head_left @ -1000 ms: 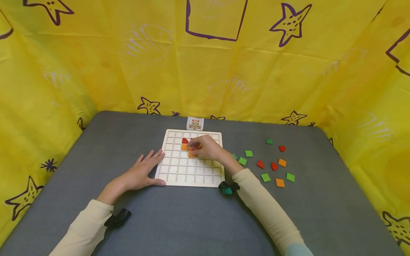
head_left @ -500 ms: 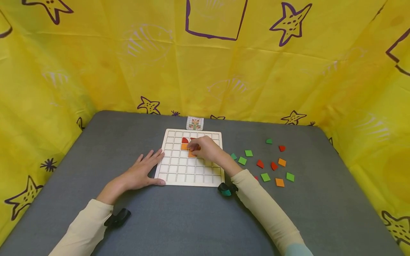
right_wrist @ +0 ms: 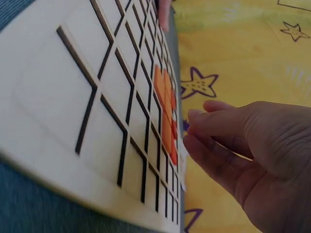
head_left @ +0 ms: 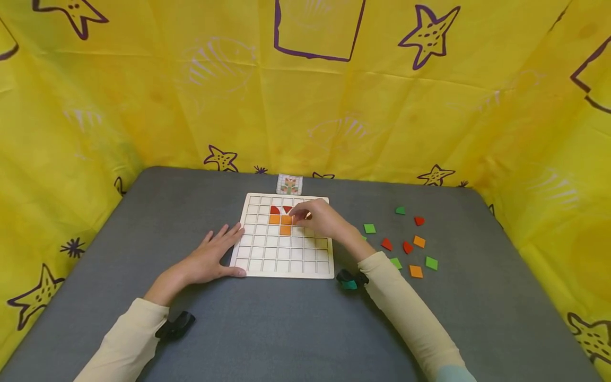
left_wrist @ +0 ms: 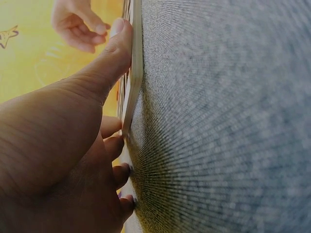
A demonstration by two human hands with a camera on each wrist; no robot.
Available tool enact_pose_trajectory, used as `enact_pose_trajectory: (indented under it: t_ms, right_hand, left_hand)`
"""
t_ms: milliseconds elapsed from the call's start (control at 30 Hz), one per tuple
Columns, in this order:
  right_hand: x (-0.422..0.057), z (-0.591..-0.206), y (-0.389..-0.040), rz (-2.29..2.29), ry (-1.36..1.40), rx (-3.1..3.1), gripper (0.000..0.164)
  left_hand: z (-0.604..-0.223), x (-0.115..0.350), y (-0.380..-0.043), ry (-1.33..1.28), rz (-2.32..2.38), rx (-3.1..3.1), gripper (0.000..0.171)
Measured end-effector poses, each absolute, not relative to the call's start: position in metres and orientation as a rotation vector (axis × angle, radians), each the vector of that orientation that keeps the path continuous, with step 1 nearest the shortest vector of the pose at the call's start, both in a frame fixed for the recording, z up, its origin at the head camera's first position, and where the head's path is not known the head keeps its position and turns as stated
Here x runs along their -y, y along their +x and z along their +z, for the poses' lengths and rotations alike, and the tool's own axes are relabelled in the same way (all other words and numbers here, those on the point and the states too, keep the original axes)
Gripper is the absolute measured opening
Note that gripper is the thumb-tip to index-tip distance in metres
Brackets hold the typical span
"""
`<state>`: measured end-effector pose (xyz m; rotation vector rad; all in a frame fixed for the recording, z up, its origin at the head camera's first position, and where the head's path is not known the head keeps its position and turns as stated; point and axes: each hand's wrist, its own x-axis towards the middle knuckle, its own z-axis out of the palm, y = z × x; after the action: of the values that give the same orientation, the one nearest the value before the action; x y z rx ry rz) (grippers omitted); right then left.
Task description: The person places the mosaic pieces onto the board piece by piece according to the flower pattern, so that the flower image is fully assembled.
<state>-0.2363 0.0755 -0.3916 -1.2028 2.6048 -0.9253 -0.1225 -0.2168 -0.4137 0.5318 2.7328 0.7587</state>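
Note:
A pale wooden grid board (head_left: 267,254) lies flat on the grey table. In its upper rows sit a red quarter-round (head_left: 275,210), a red triangle (head_left: 287,209) and three orange squares (head_left: 285,229). My right hand (head_left: 299,215) hovers just right of these tiles, fingers loosely bent and drawn together; nothing shows between them in the right wrist view, where that hand (right_wrist: 192,127) hangs over the board (right_wrist: 97,97) near the orange tiles (right_wrist: 165,107). My left hand (head_left: 221,252) rests flat on the table, with its thumb (left_wrist: 114,48) against the board's edge (left_wrist: 136,73).
Loose green (head_left: 369,228), red (head_left: 386,244) and orange (head_left: 416,271) tiles lie scattered on the table right of the board. A small pattern card (head_left: 289,184) stands behind the board. Yellow star-print cloth (head_left: 305,106) walls in the table on three sides.
My right hand has drawn back to the right from the orange tiles, uncovering the third orange square in the grid. The left hand has stayed put.

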Motion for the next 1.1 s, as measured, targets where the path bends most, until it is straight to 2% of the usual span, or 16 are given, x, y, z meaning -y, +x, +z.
enact_pose_trajectory:
  t_ms: [533,767,967,1100]
  right_hand:
    - [-0.129,-0.391,-0.234,-0.929,-1.057,-2.645,0.022]
    - [-0.145,-0.391,-0.228,-0.956,-0.996,-2.66,0.032]
    - [-0.163,-0.394,-0.224,-0.882,-1.004,-2.655,0.022]
    - [-0.176,-0.391,-0.223,-0.845,-0.99,-2.612,0.028]
  left_hand:
    - [-0.41,0.215,-0.123,0.536,0.738,-2.74,0.105]
    - [-0.414,0.217,-0.122,0.533,0.763,-2.736,0.105]
    - [-0.413,0.216,-0.122,0.519,0.756,-2.727,0.106]
    - [-0.414,0.218,-0.122,0.515,0.748,-2.732,0.106]
